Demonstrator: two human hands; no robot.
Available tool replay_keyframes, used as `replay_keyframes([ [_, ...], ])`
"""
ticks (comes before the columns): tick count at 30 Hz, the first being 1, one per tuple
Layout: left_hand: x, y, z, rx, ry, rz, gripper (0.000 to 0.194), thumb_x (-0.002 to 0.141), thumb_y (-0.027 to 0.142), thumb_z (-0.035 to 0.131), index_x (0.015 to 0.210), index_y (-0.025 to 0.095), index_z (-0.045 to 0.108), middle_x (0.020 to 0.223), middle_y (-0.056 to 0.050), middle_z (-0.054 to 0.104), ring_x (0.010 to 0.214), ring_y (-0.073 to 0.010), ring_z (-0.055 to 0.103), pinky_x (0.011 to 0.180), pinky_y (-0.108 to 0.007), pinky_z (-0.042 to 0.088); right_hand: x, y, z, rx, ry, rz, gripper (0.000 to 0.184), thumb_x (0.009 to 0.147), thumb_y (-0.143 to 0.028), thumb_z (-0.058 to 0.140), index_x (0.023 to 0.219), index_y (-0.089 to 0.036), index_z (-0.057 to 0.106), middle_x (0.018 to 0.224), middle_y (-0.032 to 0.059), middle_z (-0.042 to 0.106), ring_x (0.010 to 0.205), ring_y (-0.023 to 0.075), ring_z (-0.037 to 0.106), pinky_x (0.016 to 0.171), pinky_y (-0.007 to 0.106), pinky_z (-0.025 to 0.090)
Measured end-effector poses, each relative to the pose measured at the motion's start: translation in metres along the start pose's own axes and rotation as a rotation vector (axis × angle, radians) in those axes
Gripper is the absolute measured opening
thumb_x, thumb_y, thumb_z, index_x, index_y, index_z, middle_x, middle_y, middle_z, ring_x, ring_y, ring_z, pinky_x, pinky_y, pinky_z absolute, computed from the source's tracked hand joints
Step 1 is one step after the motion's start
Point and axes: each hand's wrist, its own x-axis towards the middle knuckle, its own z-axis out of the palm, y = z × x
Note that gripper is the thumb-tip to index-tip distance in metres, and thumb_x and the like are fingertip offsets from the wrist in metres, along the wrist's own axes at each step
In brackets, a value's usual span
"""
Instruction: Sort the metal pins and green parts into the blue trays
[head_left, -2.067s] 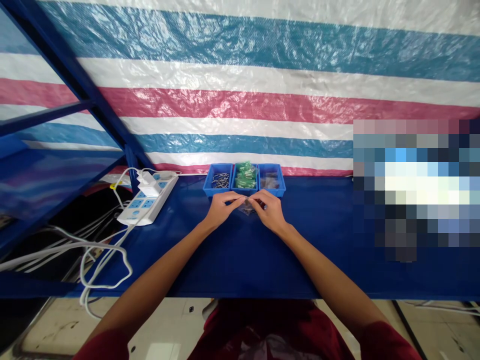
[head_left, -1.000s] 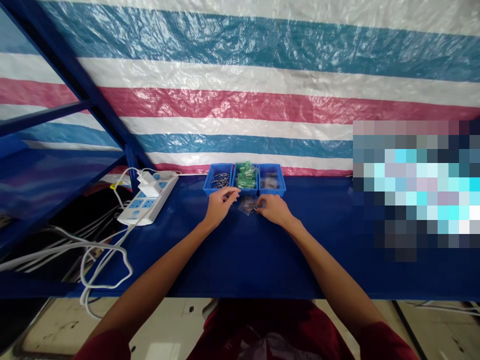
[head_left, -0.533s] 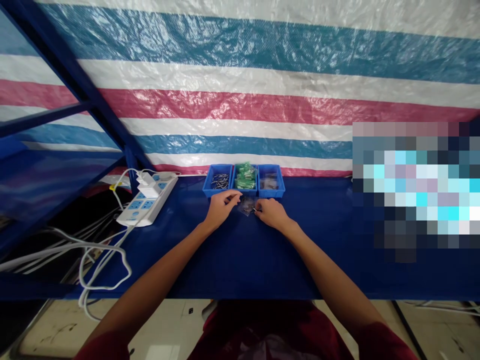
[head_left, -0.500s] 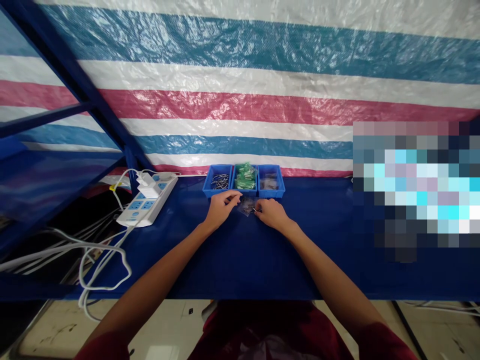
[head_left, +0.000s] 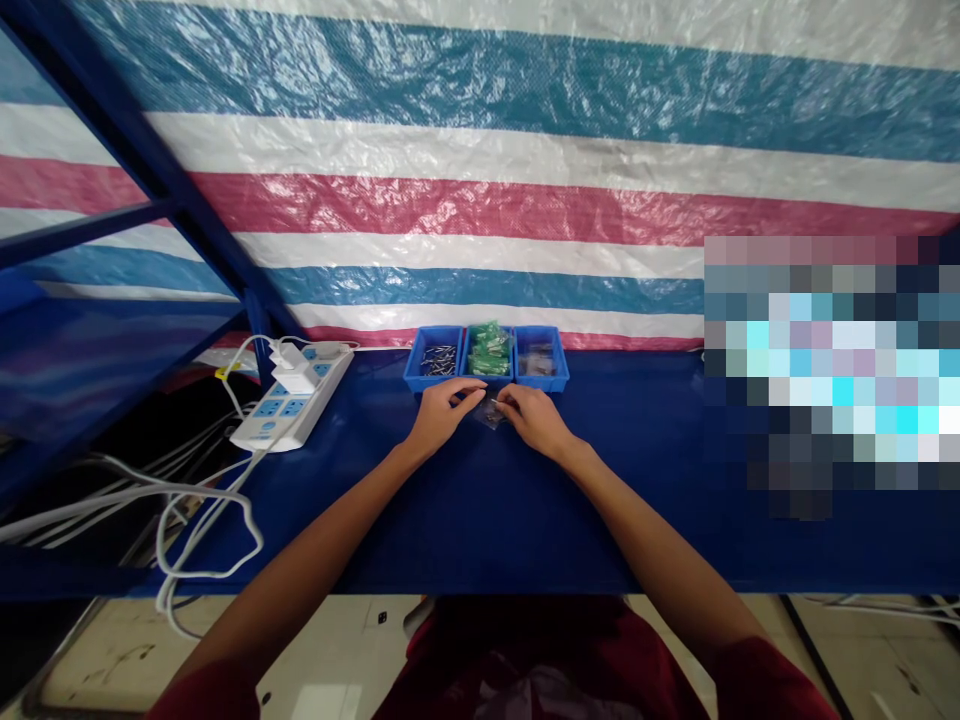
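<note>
Between my hands a small clear plastic bag (head_left: pixel 491 412) with dark bits in it lies over the blue table. My left hand (head_left: pixel 445 412) is closed at the bag's upper left edge, thumb and fingers pinched together. My right hand (head_left: pixel 531 413) is closed too, its fingertips at the bag's right side on a small shiny metal piece, mostly hidden. Just beyond stand three blue bins: the left bin (head_left: pixel 409 372) holds screw-like metal pieces (head_left: pixel 439 360), the middle one green packets (head_left: pixel 489 352), the right bin (head_left: pixel 562 378) clear bags (head_left: pixel 538 360).
A white power strip (head_left: pixel 289 410) with a plugged-in white adapter (head_left: pixel 294 368) sits on the table's left side, loose white cables (head_left: pixel 206 575) beside it. A blue metal frame (head_left: pixel 187 210) rises at left. Striped plastic sheeting (head_left: pixel 480 210) hangs behind. A blurred patch covers the right.
My right hand has moved left and slightly up, bringing the metal piece to the bag's upper part. My left hand has stayed almost still at the bag's edge.
</note>
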Motion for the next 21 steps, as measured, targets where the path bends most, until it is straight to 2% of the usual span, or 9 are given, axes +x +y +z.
replay_keyframes([
  [7,0.0002,0.0028,-0.0016,-0.072,-0.063,0.005,0.021,0.081,0.036,0.066,0.088,0.018,0.073,0.089,-0.006,0.075,0.082,-0.0211,0.069,0.07,-0.029,0.054,0.0004,-0.0032,0.0021,0.346,0.103,0.144,0.022,0.089,-0.029,0.053,0.078,-0.018,0.068,0.068,-0.0001,0.067,0.063,0.0128,0.059,0.065,0.023,0.043],
  [13,-0.0011,0.0049,-0.0018,-0.02,-0.099,0.07,0.02,0.084,0.036,0.063,0.082,0.018,0.072,0.086,-0.005,0.073,0.078,-0.0191,0.067,0.071,-0.028,0.052,-0.0012,-0.0046,0.0041,0.45,0.112,0.202,0.035,0.088,-0.039,0.054,0.061,-0.018,0.062,0.055,-0.002,0.059,0.05,0.0105,0.052,0.056,0.022,0.042],
  [18,0.0005,0.0018,-0.0016,0.007,-0.021,0.037,0.025,0.087,0.038,0.058,0.086,0.017,0.07,0.087,-0.005,0.073,0.08,-0.019,0.066,0.072,-0.028,0.053,-0.0019,-0.0056,0.0028,0.517,0.238,0.159,0.02,0.082,-0.037,0.062,0.084,-0.018,0.067,0.068,0.0003,0.067,0.058,0.0131,0.061,0.061,0.024,0.048],
  [21,0.0007,0.0011,-0.002,-0.011,-0.002,-0.003,0.026,0.087,0.039,0.057,0.086,0.017,0.07,0.086,-0.005,0.073,0.077,-0.0185,0.067,0.069,-0.027,0.054,-0.0018,-0.0053,0.0036,0.513,0.264,0.154,0.019,0.081,-0.035,0.061,0.087,-0.018,0.067,0.074,0.0022,0.069,0.061,0.0149,0.063,0.062,0.026,0.051],
])
